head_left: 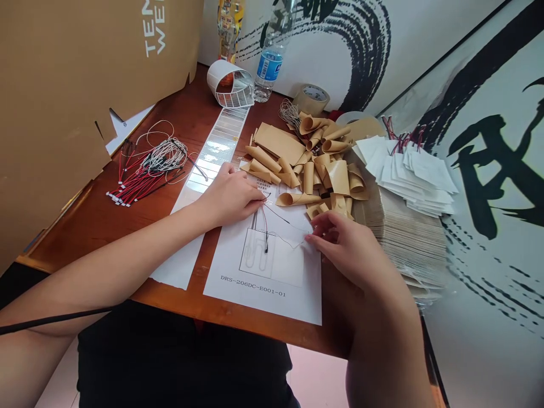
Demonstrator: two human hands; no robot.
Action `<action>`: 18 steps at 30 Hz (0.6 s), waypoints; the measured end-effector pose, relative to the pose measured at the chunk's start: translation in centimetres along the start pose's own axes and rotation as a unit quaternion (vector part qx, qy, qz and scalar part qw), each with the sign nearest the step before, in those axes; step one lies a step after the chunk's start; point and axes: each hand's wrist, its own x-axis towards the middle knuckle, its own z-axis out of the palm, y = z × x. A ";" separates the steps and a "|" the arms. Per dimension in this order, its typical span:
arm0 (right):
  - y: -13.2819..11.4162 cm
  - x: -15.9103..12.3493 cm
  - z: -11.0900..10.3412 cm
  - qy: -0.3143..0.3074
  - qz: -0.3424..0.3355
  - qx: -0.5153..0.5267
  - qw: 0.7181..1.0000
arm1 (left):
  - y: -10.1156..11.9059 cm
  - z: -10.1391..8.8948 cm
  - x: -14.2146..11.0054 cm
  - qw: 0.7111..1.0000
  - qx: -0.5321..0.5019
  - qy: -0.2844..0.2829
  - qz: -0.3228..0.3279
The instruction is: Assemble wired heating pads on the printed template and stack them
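Left-hand fingers (257, 194) lightly pinch a thin black wire lead (276, 209) above a white printed diagram sheet (259, 289), while right-hand fingertips (313, 238) steady a translucent film corner (295, 241).

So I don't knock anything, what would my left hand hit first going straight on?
Your left hand would probably meet the rolled tan paper first, once past the thin wires at its fingertips; depth is unclear.

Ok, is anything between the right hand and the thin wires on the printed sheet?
Nothing visible does. The fingers of the right hand are at the pale film next to the thin wires.
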 end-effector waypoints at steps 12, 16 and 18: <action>-4.9 -1.9 4.1 0.241 -0.314 0.034 0.918 | 0.2 -0.2 -0.2 1.000 -0.011 0.013 0.006; -5.7 -1.6 5.2 0.267 -0.346 0.002 0.899 | 0.3 -0.3 -0.2 1.000 -0.010 0.005 0.006; -5.6 -1.6 5.3 0.264 -0.351 -0.010 0.899 | 0.3 -0.4 -0.3 1.000 -0.012 -0.003 -0.001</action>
